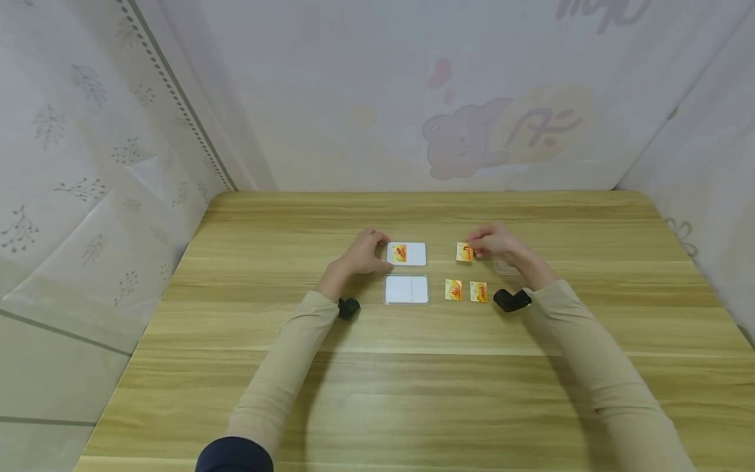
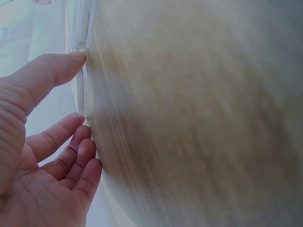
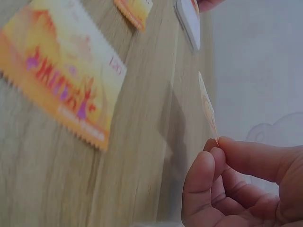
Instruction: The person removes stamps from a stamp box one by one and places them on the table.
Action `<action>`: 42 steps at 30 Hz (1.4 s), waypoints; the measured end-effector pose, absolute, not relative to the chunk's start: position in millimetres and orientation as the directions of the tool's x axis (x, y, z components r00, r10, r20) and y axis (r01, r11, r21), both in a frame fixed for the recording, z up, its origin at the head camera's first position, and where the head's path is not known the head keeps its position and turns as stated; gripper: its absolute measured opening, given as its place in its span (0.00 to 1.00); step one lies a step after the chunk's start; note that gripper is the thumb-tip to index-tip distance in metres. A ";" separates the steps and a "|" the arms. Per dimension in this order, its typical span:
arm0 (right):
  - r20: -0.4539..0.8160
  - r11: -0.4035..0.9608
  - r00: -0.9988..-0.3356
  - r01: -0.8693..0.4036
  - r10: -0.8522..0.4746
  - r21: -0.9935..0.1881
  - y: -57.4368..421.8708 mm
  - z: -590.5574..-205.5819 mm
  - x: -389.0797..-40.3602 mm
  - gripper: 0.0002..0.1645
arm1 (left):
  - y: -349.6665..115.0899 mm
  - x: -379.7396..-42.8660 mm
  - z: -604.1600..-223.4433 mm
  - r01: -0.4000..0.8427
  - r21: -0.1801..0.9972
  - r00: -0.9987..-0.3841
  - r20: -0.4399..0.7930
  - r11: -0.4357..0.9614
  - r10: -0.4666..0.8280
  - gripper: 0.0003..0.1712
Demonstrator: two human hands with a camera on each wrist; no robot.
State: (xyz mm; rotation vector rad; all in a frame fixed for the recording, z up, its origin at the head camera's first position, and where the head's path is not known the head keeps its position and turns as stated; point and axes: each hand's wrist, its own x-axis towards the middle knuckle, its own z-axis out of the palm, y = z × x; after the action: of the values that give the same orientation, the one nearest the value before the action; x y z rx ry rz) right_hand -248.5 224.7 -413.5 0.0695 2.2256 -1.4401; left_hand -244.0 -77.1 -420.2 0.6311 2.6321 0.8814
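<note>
My left hand [image 1: 367, 252] holds a flat white stamp holder [image 1: 416, 254] by its left end, thumb at the near corner and index finger at the far one. One orange and yellow postage stamp [image 1: 399, 253] lies on that holder's left half. To the right, my right hand [image 1: 498, 241] pinches another stamp [image 1: 464, 252] between thumb and fingertips, raised over the table with its shadow below. The right wrist view shows this stamp [image 3: 207, 105] nearly edge-on. Two more stamps, a left one [image 1: 453, 290] and a right one [image 1: 478, 292], lie flat nearer me.
A second white holder in a clear case [image 1: 407, 290] lies just in front of the first. A clear plastic piece [image 1: 506, 267] shows partly under my right wrist. The wooden table [image 1: 377, 406] ends at a pale patterned curtain [image 1: 330, 118] at the back.
</note>
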 end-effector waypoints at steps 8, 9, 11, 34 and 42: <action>-0.418 0.474 -0.883 0.281 -0.212 -0.834 229.2 -411.3 -247.1 0.16 | -79.0 -243.9 -422.2 0.321 0.622 -0.859 -0.127 0.714 0.497 0.33; -0.416 0.483 -0.885 0.277 -0.209 -0.831 229.1 -410.9 -246.8 0.16 | -79.1 -243.8 -422.2 0.322 0.621 -0.859 -0.125 0.714 0.497 0.33; -0.409 0.511 -0.891 0.262 -0.198 -0.819 228.1 -409.6 -245.6 0.16 | -79.3 -243.8 -422.3 0.324 0.619 -0.859 -0.124 0.715 0.496 0.33; -0.175 0.831 -0.970 -0.042 -0.166 -0.555 217.8 -414.2 -243.9 0.08 | -79.4 -244.1 -423.1 0.330 0.601 -0.859 -0.130 0.728 0.496 0.34; -0.171 0.861 -0.972 -0.052 -0.159 -0.507 213.8 -415.6 -244.0 0.08 | -78.7 -243.0 -420.2 0.326 0.600 -0.859 -0.135 0.731 0.494 0.34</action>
State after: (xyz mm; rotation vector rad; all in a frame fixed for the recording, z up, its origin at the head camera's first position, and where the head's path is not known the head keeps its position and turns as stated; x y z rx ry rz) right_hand -244.0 213.8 -415.6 -0.1620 2.8276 -0.7615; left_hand -243.0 -78.7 -420.2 0.6424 2.6485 0.8406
